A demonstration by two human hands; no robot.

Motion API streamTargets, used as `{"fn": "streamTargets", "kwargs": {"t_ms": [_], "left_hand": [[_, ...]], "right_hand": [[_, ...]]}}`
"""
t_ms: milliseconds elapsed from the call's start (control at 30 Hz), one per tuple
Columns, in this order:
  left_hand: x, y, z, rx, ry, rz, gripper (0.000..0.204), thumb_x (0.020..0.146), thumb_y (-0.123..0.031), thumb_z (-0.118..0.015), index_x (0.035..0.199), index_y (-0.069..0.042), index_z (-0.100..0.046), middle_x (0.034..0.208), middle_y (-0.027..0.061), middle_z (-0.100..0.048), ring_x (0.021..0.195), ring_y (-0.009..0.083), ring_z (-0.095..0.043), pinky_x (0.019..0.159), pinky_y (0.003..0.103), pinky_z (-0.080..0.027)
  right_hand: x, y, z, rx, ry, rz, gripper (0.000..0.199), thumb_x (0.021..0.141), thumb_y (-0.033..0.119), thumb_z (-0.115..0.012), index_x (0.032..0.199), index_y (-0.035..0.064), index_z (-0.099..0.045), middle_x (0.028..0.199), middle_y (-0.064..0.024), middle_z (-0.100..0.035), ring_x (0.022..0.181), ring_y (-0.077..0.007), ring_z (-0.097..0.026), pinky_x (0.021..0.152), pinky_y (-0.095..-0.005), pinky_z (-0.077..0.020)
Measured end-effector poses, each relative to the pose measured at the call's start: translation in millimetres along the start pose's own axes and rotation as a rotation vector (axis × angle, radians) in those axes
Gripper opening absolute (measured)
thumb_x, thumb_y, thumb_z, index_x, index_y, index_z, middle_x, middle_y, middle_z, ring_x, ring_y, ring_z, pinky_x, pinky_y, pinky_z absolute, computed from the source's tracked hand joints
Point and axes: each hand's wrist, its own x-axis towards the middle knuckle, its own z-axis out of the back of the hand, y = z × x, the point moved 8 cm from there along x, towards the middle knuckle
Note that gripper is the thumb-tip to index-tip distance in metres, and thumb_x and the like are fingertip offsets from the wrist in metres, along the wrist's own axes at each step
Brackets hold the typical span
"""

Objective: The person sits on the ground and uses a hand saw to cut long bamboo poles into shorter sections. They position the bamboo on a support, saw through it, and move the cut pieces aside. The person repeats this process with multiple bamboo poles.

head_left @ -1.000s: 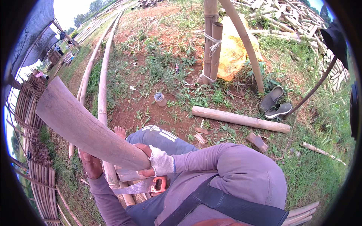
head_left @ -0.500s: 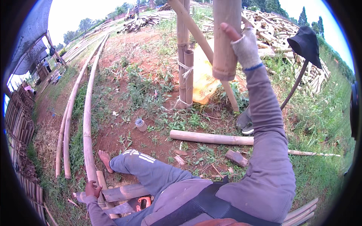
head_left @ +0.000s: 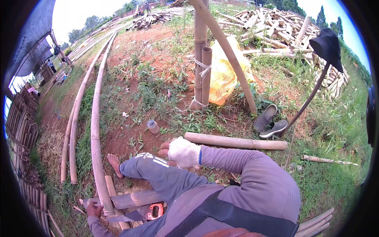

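My left hand (head_left: 94,209) is closed at the near end of a long bamboo pole (head_left: 96,130); part of its grip is hidden. That pole end rests across a thick bamboo piece (head_left: 136,198) beside my leg. A handsaw with an orange handle (head_left: 156,211) lies by my thigh, its blade pointing toward my left hand. My right hand (head_left: 184,153), in a white knit glove with bare fingertips, hovers near my bent knee. Its fingers are apart, with nothing seen in them. Just beyond it, a short bamboo length (head_left: 237,141) lies on the ground.
An upright bamboo post (head_left: 200,59) with a slanting brace stands ahead, near an orange mesh sack (head_left: 227,73). Grey shoes (head_left: 272,127) sit beside a stick bearing a black hat (head_left: 327,46). A plastic cup (head_left: 153,126) is on the soil; a bamboo heap (head_left: 272,33) rises behind.
My right hand has let go of the thick bamboo tube it held up and dropped to my knee. A slanted tube now shows at the heap. My left hand has shifted slightly nearer.
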Motion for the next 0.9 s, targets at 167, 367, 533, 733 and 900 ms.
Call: {"fn": "streamTargets", "kwargs": {"t_ms": [167, 367, 533, 733, 900], "left_hand": [[-28, 60, 2, 0.049, 0.014, 0.065, 0.058, 0.077, -0.027, -0.093, 0.124, -0.002, -0.071, 0.1, 0.0191, -0.078, 0.092, 0.0308, -0.076, 0.085, 0.043, -0.06], [-71, 77, -27, 0.036, 0.089, 0.152, 0.061, 0.077, -0.031, -0.095, 0.126, -0.003, -0.072, 0.102, 0.0169, -0.077, 0.098, 0.0324, -0.076, 0.091, 0.045, -0.06], [-90, 102, -61, -0.123, 0.125, 0.231, 0.065, 0.083, -0.037, -0.092, 0.136, -0.008, -0.068, 0.107, 0.0182, -0.076, 0.096, 0.0323, -0.074, 0.088, 0.043, -0.059], [-104, 73, -19, 0.01, 0.146, 0.381, 0.103, 0.081, -0.063, -0.084, 0.159, -0.007, -0.047, 0.152, 0.029, -0.059, 0.138, 0.0443, -0.06, 0.115, 0.049, -0.05], [-48, 48, -27, 0.181, 0.194, 0.359, 0.113, 0.075, -0.076, -0.082, 0.16, -0.013, -0.042, 0.148, 0.0245, -0.061, 0.133, 0.0445, -0.062, 0.114, 0.053, -0.05]], "right_hand": [[14, 44, -143, 0.109, 0.083, -0.026, 0.068, 0.09, 0.04, -0.078, 0.146, 0.006, -0.059, 0.159, -0.0282, -0.045, 0.147, -0.0492, -0.045, 0.119, -0.0593, -0.0407], [31, 24, -134, 0.106, -0.006, -0.058, 0.081, 0.092, 0.045, -0.077, 0.158, 0.0078, -0.05, 0.166, -0.0307, -0.035, 0.154, -0.0501, -0.035, 0.125, -0.0647, -0.0296], [82, 18, -147, 0.033, -0.056, -0.05, 0.086, 0.089, 0.047, -0.079, 0.159, 0.0087, -0.048, 0.168, -0.0284, -0.034, 0.157, -0.0503, -0.03, 0.125, -0.0657, -0.0282], [117, 54, -166, -0.186, -0.084, 0.013, 0.075, 0.087, 0.041, -0.08, 0.152, 0.01, -0.058, 0.167, -0.0271, -0.037, 0.154, -0.0535, -0.033, 0.123, -0.0662, -0.0304], [120, 47, -165, -0.194, -0.116, 0.018, 0.068, 0.087, 0.035, -0.079, 0.148, 0.0084, -0.062, 0.166, -0.028, -0.039, 0.152, -0.0548, -0.034, 0.123, -0.0632, -0.0345]]}}
